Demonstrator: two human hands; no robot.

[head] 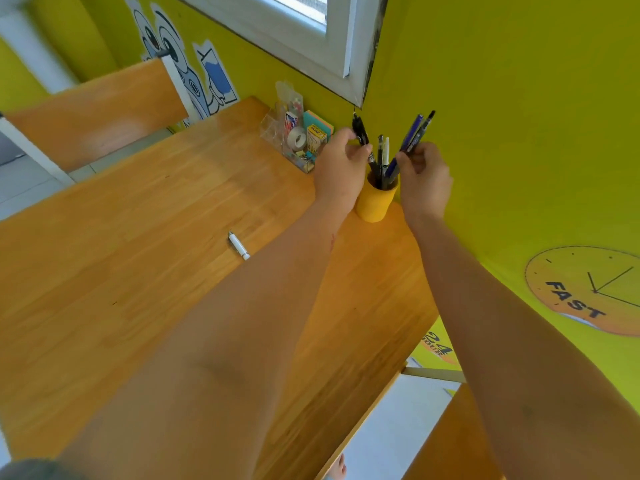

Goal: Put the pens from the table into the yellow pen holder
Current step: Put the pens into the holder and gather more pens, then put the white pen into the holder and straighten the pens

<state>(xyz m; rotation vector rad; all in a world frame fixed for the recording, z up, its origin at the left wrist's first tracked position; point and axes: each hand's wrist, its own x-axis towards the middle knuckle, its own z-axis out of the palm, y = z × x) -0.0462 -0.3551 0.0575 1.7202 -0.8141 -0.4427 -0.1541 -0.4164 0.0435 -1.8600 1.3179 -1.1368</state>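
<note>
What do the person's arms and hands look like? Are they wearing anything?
Both arms are bare all the way up, with no sleeves in view. The left hand and the right hand wear no gloves, and no watch or bracelet shows on either wrist. No rings show on the fingers. A thin reddish scratch marks the left forearm.

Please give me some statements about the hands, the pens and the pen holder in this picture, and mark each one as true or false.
1. The left hand holds a black pen above the yellow pen holder. True.
2. The right hand is empty. False: it grips two dark pens.
3. A white pen lies on the table. True.
4. The pen holder is empty. False: several pens stand in it.
5. The clear organizer is to the right of the holder. False: it stands to its left.
</note>
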